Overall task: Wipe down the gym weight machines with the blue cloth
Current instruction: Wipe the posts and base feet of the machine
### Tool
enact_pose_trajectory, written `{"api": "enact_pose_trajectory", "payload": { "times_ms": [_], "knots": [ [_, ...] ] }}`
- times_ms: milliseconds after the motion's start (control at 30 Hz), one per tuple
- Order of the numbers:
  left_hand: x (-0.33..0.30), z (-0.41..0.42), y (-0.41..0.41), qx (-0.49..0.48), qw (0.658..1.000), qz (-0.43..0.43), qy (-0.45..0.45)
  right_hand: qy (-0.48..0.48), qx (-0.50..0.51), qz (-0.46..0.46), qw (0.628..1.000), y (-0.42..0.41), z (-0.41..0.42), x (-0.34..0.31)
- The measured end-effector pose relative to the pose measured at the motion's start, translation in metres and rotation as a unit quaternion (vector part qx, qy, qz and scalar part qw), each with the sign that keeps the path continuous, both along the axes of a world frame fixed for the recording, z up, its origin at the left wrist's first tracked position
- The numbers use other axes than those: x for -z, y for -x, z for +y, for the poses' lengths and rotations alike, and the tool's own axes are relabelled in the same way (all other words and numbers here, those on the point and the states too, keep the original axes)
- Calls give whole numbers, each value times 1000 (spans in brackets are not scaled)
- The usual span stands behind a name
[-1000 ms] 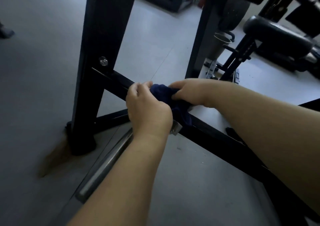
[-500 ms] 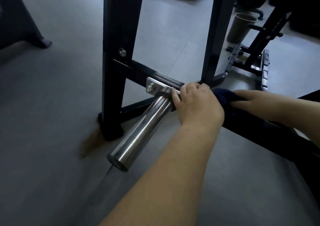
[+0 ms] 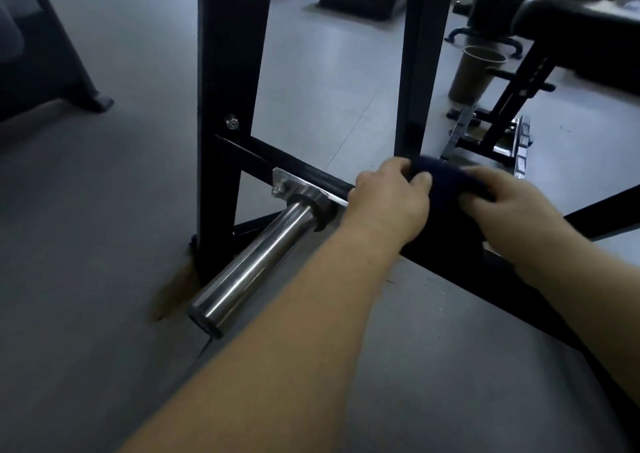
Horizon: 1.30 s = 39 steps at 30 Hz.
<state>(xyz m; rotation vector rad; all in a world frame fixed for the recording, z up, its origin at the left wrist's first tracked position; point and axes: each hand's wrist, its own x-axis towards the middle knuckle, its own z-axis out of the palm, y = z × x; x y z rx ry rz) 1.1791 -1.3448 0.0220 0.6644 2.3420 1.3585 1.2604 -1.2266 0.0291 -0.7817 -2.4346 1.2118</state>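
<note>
The black weight machine frame (image 3: 228,71) fills the upper middle of the frame: two stout uprights joined low down by a crossbar (image 3: 304,172) that slants from centre left toward the lower right. It looks like heavy, rigid painted steel bolted together, so it should stay put under pressure and can take a firm rub. Its edges and the bolt head near the left upright are the places where fabric might snag.

Jutting from the crossbar toward the lower left is a chrome weight peg (image 3: 256,262), polished and round. It will be slippery under fabric, and wrapping round it would probably serve better than pressing flat.

The blue cloth (image 3: 446,178) sits at centre right, bunched over the crossbar between the hands. It is dark, soft and light, and it folds to whatever is beneath it. The best hold is likely a gathered handful, with the loose ends kept tucked in so they do not drag on the floor (image 3: 104,210).

The left hand (image 3: 391,199) has its fingers curled over the bar and into the near end of the cloth, gripping it. The right hand (image 3: 509,206) lies on the far end with its fingers bent over the fabric; motion blur makes it hard to say whether it pinches or only presses.
</note>
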Motion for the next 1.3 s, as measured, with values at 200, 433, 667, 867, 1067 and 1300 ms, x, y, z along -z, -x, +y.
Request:
{"api": "enact_pose_trajectory", "payload": {
  "times_ms": [200, 433, 667, 867, 1067, 1300],
  "knots": [
    [-38, -101, 59, -11, 990, 82, -118, 473, -230, 34, 850, 66, -91, -46],
    [46, -206, 151, -209, 952, 211, -73, -190, -192, -84, 959, 130, -125, -14],
    [202, -208, 182, -121, 904, 407, 60, -280, -180, -159, 930, 133, -139, 51],
    [243, -202, 242, 34, 799, 563, 210, -280, -158, -135, 937, 134, -140, 56],
    [298, -177, 229, 110, 776, 440, 438, -295, -158, -114, 935, 133, -139, 61],
    [294, -129, 237, 178, 443, 473, 740, -311, -153, -109, 932, 133, -140, 64]
  ]
}}
